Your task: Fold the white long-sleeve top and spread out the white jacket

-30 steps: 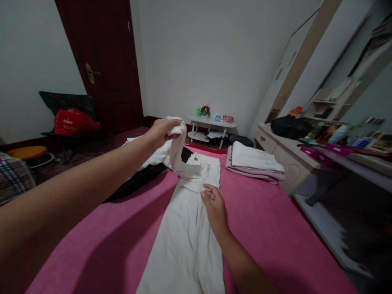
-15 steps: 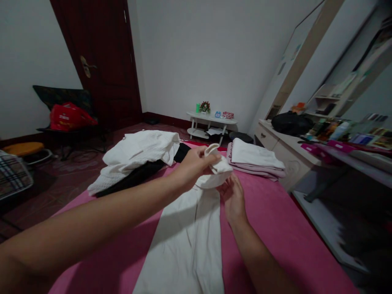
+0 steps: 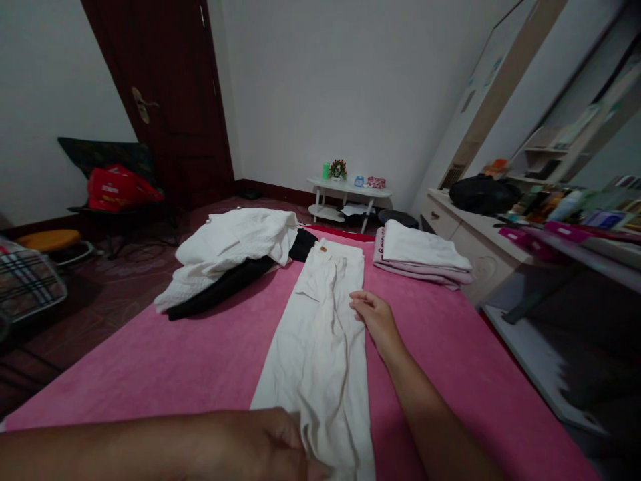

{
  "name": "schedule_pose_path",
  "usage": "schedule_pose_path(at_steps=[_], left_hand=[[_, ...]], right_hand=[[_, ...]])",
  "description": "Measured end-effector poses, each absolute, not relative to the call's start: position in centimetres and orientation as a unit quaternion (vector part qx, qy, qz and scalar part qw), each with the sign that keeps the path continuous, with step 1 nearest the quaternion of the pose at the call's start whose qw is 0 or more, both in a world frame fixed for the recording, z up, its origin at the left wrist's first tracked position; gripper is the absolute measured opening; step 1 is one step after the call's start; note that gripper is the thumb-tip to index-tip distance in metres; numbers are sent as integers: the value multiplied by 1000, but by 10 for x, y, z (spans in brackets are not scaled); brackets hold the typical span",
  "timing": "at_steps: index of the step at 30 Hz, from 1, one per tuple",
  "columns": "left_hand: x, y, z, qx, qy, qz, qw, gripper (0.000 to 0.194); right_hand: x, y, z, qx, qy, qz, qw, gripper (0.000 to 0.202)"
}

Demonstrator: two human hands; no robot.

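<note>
White trousers (image 3: 345,347) lie lengthwise on the pink bedspread (image 3: 210,367), waistband at the far end, with a small brown label there. The upper leg layer is bunched in loose folds down the middle. Low in the view, my left hand (image 3: 270,444) is closed at the lower part of the trousers; its fingertips are partly cut off by the frame edge. My right hand (image 3: 374,317) is at the right edge of the trousers below the waist, thumb and fingers pinched together on the cloth.
Left of the trousers lie a crumpled white garment (image 3: 235,234) and a black one (image 3: 225,287) under it. Folded clothes (image 3: 420,250) are stacked at the far right of the bed. A dresser (image 3: 465,227) stands beyond the right edge, a low white table (image 3: 350,190) at the wall.
My left hand has moved from the waistband down to the near end. The raised waistband now lies flat. My right hand has shifted slightly, to the trousers' right edge.
</note>
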State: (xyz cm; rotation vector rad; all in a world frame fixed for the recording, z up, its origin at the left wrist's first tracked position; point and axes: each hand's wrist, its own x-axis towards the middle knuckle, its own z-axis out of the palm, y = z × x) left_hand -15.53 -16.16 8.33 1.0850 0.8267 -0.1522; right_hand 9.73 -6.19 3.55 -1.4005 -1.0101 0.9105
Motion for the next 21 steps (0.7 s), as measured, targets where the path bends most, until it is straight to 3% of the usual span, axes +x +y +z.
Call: schedule_pose_path(at_steps=[4,7,9,12,15,18,21], left_hand=[[-159,-135,101,623,350,-94,693,45],[-158,-108,91,727,397,41,558,33],[-155,-92,77,748,423,124,496,35],[-146,-77,58,698,458,142,532,64],[-136,-75,46,650,474,129,580,81],[-130,-81,40,635,466,118,605,69],[-131,-86,41,670,443,113,585,45]], right_hand=[[96,-66,35,-595,-520,364,494,26],[93,-68,34,-595,-586,304,460,22],[89,-68,35,-584,-632,230,455,23],[79,-66,43,-543,-703,155,432,45],[68,-62,54,-502,-787,120,338,66],[63,-54,64,-481,-846,92,213,72],[65,-45,69,-481,-858,73,162,58]])
